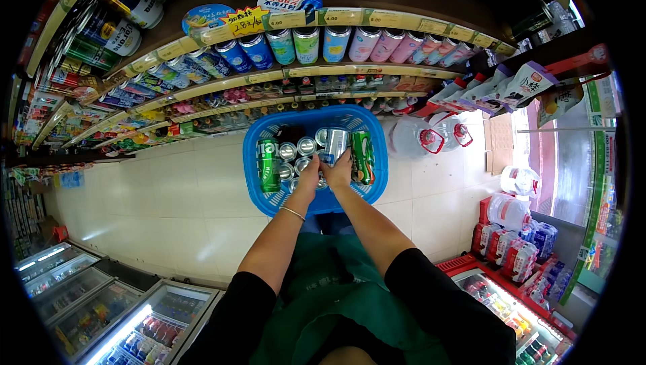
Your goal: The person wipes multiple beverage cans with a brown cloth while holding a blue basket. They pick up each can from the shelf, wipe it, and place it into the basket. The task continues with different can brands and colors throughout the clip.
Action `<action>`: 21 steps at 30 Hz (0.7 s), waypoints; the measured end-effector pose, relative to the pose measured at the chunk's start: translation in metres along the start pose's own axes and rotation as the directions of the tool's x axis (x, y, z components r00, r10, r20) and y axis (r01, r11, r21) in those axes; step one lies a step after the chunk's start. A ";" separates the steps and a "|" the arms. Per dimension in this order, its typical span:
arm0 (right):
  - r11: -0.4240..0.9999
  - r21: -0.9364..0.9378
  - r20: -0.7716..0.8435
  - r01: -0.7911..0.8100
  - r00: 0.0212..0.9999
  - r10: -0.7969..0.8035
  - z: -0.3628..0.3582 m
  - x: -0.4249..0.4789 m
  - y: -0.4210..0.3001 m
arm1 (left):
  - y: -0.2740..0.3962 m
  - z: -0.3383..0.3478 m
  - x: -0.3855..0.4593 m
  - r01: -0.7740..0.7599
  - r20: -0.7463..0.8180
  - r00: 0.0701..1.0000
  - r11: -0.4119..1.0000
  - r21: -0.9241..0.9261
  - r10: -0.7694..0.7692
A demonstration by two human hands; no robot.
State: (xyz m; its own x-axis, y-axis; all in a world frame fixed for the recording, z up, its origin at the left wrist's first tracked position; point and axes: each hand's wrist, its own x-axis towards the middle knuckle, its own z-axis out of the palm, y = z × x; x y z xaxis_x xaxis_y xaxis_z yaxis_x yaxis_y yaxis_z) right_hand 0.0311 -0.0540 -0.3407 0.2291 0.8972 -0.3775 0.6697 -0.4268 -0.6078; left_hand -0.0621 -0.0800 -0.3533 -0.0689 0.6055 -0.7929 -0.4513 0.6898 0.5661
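Note:
A blue plastic basket (378,193) stands before me with drink cans inside. My right hand (338,170) grips a silver and blue can (337,144) that lies over the other cans. My left hand (309,178) is right beside it, thumb towards the can's lower end; its fingers are partly hidden among the cans, so its hold is unclear. Several upright cans with silver tops (287,151) fill the middle. Along the basket's left side lie green Heineken cans (269,165). Another green can (361,155) rests against the right side.
Shelves of cans (307,46) with price strips curve across the far side. Large water bottles (411,135) stand on the floor right of the basket. Snack bags (525,82) hang at the right. Glass-topped coolers (166,309) and shrink-wrapped drink packs (520,259) are nearer me.

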 end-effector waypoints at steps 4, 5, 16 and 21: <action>0.999 -0.042 0.024 -0.032 0.999 0.033 -0.003 0.001 -0.002 | -0.007 -0.001 -0.002 0.022 0.100 0.995 0.996 -0.082 -0.014; 1.000 -0.021 0.029 -0.006 1.000 0.006 -0.004 0.000 0.000 | -0.004 -0.001 -0.005 0.039 0.106 0.994 0.996 -0.084 -0.029; 0.408 0.655 0.734 -0.636 0.663 -0.146 -0.097 -0.015 -0.016 | 0.080 0.012 -0.063 0.044 0.292 0.956 0.976 -0.214 0.021; 0.299 0.659 0.741 -0.690 0.528 -0.414 -0.155 -0.016 -0.052 | 0.129 0.039 -0.092 0.045 0.524 0.845 0.961 -0.273 0.109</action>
State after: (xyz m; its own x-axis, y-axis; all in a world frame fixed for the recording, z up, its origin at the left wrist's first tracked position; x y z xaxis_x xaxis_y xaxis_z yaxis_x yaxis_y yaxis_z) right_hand 0.1017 -0.0285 -0.1949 -0.6800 0.5667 -0.4653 -0.4236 -0.8216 -0.3816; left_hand -0.0790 -0.0307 -0.1983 0.3588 0.7949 -0.4893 -0.6798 0.5817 0.4466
